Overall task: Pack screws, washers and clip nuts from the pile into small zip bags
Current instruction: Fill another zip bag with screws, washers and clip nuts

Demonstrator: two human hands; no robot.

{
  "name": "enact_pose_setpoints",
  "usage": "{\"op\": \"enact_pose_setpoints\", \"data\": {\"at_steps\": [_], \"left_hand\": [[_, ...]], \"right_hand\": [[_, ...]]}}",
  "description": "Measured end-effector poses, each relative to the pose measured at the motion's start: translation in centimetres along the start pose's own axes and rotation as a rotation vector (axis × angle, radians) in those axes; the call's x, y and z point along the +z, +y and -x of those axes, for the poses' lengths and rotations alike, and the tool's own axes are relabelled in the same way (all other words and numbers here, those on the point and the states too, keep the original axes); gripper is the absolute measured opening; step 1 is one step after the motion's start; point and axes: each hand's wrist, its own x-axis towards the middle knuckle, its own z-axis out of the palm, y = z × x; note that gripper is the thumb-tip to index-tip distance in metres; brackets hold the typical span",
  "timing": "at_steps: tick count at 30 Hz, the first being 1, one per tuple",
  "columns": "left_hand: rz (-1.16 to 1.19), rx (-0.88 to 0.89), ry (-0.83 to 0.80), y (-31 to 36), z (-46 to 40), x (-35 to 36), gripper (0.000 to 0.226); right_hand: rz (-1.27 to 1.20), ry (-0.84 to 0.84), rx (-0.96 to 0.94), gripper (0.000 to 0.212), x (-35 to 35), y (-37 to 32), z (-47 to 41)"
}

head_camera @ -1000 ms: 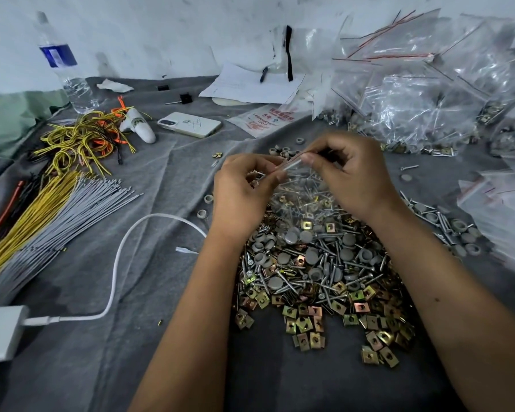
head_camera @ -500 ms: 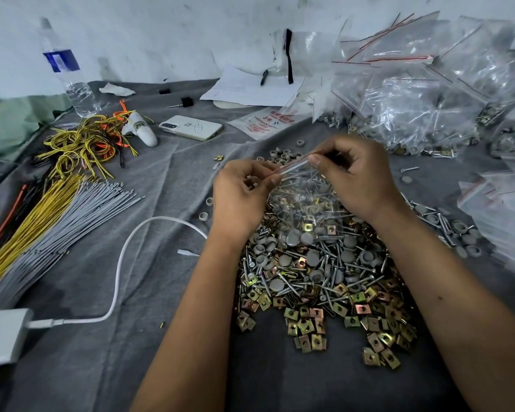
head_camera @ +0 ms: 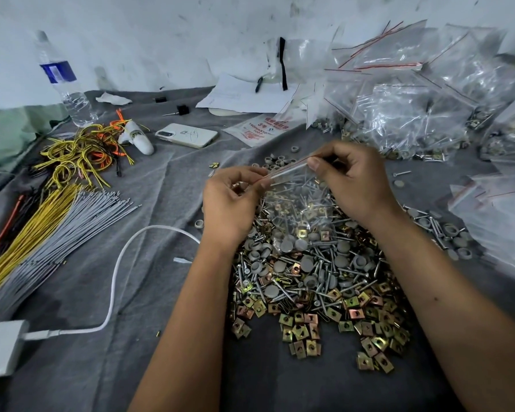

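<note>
Pinching the top edge of a small zip bag (head_camera: pixel 295 203), both hands hold it just above the pile (head_camera: pixel 315 272), which sits at the centre of the grey cloth (head_camera: pixel 149 352) covering the tabletop. The left hand (head_camera: pixel 231 208) nips the left end of the red-lined seal strip between thumb and fingertip, its grip pressed together on the plastic; the right hand (head_camera: pixel 351 179), toward 1 o'clock from the left, pinches the strip's other end the same way. Held taut between two pinches like this, the strip can be run shut, and that looks like the step in hand. Screws, grey washers and at least one clip nut show through the clear film, so the bag seems filled. Hanging it over the pile likely means anything that slips out falls back among the loose parts rather than rolling off.

Brass-coloured clip nuts (head_camera: pixel 339 325) spread along the pile's 6 o'clock edge, nearest the person, with screws and washers heaped behind; that keeps each sort within reach. Filled bags (head_camera: pixel 422 126) are stacked at 1 to 2 o'clock, well apart from the loose stock, and more lie at 3 o'clock. Off at 9 o'clock lie bundled wires (head_camera: pixel 51 230), with a white cable (head_camera: pixel 116 269) curving between them and the pile. A phone (head_camera: pixel 188 135) and a water bottle (head_camera: pixel 67 81) rest toward 11 o'clock, clear of the work
</note>
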Motion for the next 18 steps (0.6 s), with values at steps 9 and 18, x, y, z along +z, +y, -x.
{"op": "enact_pose_setpoints", "data": {"at_steps": [9,18], "left_hand": [[0.133,0.096,0.015,1.8,0.0,0.9,0.018],[0.015,0.317,0.165,9.1,-7.4,11.0,0.015]], "right_hand": [[-0.153,0.029,0.016,0.007,-1.8,-2.4,-0.4],[-0.343,0.240,0.101,0.022,-8.7,-3.3,-9.1]]}}
